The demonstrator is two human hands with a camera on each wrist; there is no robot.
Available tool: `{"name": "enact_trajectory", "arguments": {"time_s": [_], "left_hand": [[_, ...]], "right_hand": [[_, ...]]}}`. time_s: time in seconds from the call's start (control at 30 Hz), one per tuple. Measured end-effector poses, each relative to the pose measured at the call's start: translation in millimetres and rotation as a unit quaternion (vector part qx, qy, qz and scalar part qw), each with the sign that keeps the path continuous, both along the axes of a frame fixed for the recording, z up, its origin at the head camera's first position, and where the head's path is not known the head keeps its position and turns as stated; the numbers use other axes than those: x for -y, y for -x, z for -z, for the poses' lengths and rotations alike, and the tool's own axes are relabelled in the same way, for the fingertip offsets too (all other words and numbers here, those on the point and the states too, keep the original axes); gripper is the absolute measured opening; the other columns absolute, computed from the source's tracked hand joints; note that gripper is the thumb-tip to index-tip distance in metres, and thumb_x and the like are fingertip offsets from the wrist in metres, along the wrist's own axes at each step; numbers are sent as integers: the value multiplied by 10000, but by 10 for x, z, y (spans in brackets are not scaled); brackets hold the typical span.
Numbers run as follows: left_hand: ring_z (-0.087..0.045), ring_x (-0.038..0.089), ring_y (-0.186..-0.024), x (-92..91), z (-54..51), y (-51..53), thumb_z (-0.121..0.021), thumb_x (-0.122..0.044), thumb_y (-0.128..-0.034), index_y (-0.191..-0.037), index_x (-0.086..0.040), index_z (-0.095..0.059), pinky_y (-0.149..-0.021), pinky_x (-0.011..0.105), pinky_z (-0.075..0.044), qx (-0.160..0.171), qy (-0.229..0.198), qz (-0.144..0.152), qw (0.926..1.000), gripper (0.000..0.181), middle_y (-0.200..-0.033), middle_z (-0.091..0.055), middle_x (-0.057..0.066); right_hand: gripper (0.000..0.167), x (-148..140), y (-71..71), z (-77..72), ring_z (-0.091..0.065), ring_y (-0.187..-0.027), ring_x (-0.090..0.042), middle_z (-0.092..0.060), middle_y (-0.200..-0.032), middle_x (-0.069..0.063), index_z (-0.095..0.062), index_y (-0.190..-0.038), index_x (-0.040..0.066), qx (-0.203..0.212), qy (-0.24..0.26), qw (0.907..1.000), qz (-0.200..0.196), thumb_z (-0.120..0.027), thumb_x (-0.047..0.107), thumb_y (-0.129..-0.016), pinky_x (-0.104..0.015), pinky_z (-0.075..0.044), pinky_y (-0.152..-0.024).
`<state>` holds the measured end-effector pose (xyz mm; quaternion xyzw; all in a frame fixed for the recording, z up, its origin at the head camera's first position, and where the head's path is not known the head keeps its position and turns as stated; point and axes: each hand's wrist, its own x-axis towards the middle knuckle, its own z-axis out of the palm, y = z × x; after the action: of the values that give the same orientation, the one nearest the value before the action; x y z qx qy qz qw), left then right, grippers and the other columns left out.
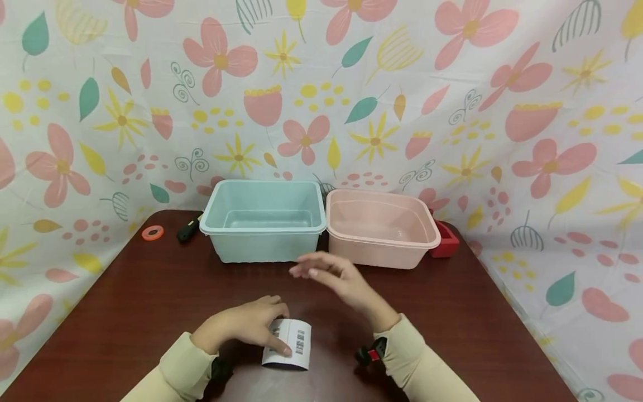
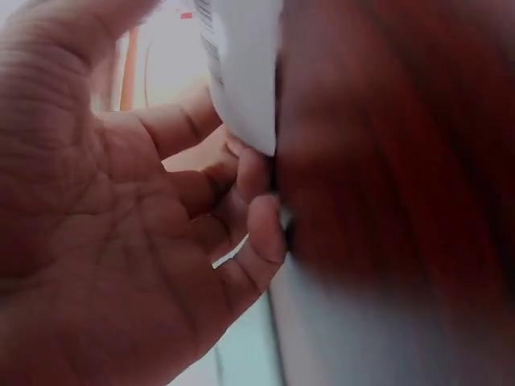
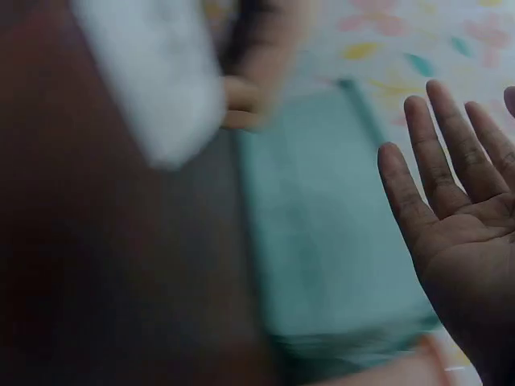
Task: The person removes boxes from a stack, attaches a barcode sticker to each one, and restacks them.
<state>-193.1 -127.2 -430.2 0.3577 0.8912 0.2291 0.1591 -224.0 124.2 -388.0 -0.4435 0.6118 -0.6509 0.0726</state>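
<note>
A white paper label [image 1: 300, 346] with printed barcodes lies bowed on the table near its front, its near edge lifted. My left hand [image 1: 246, 322] holds it, thumb across the top and fingers at its far left side. The left wrist view shows the curled fingers [image 2: 257, 217] against the edge of the white paper [image 2: 245, 72]. Above the table, in front of the bins, my right hand [image 1: 341, 282] hovers with nothing in it. Its fingers are extended in the right wrist view, where the palm [image 3: 471, 249] shows and the paper is blurred.
A light blue bin [image 1: 266, 245] and a pink bin [image 1: 382, 254] stand side by side at the back of the dark wooden table [image 1: 125, 335]. A red container [image 1: 444, 243] sits behind the pink bin. Far left are an orange tape roll [image 1: 153, 233] and a black-handled tool [image 1: 188, 230].
</note>
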Motion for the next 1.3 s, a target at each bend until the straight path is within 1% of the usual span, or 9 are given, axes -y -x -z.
{"name": "enact_trajectory", "arguments": {"time_s": [0.17,0.3,0.4,0.53,0.6,0.67,0.83,1.07,1.3], "left_hand": [[-430,89,-862,38,110,96,-809,-516,-797,-845,-233,-658,-747,266,-394,283,-457,318,9981,324,-904,-516,-114],[-498,71,-805,93,202,183,-794,-395,-849,-807,-223,-665,-718,261,-428,857,-1148,126,9896,219,-835,-603,-131],[-551,92,-736,76,318,217,-764,-306,-895,-867,-159,-696,-648,267,-459,1451,-2112,-584,9649,165,-810,-649,-62],[-547,154,-665,-1,440,231,-708,-271,-951,-952,-85,-708,-546,285,-445,1653,-3418,-1595,9113,186,-804,-639,11],[-540,169,-653,-37,464,235,-692,-284,-965,-985,-85,-718,-521,285,-439,1518,-3744,-1854,8958,202,-798,-637,28],[-552,175,-687,-65,468,245,-684,-273,-970,-1019,-74,-725,-543,287,-454,1375,-3958,-1888,8881,209,-833,-656,44],[-623,160,-857,-108,471,267,-704,-203,-955,-1046,-65,-736,-692,304,-528,1061,-4129,-1687,8887,168,-979,-713,59],[-659,120,-883,-215,509,286,-778,-215,-892,-1056,-200,-678,-793,324,-500,-353,-3875,-1563,9079,193,-872,-716,-83],[-658,121,-883,-313,504,335,-783,-202,-876,-1155,-214,-702,-746,352,-539,-1272,-3962,-1287,9001,291,-982,-719,-89]], "right_hand": [[322,86,-14,442,-614,-1164,-440,-661,-1205,-283,-565,-1316,-92,736,-402,9962,-254,-522,77,-1045,-608,-440,-989],[357,52,4,639,-609,-1194,-400,-639,-1248,-282,-556,-1326,-89,1214,-524,9912,-53,-533,132,-1047,-539,-467,-1000],[413,36,20,761,-627,-1173,-314,-620,-1277,-240,-517,-1355,-97,1865,-610,9804,160,-558,167,-1039,-445,-505,-978],[456,25,38,863,-648,-1072,-210,-626,-1221,-153,-485,-1368,-86,2715,-583,9596,449,-616,163,-1011,-346,-553,-870],[449,24,48,877,-665,-1036,-214,-640,-1185,-147,-479,-1363,-87,2820,-463,9570,502,-625,135,-1000,-349,-568,-828],[430,26,64,878,-686,-1002,-220,-665,-1152,-145,-497,-1339,-97,2828,-370,9571,508,-630,121,-993,-355,-577,-805],[376,40,91,857,-712,-935,-211,-706,-1090,-124,-537,-1283,-95,2815,-235,9579,516,-633,117,-988,-353,-588,-763],[303,49,99,854,-716,-898,-219,-718,-1019,-117,-558,-1227,-22,3085,-176,9481,751,-654,120,-978,-338,-588,-713],[183,19,150,870,-712,-894,-218,-719,-1021,-108,-599,-1119,33,3458,124,9326,1025,-653,127,-971,-336,-585,-706]]}}
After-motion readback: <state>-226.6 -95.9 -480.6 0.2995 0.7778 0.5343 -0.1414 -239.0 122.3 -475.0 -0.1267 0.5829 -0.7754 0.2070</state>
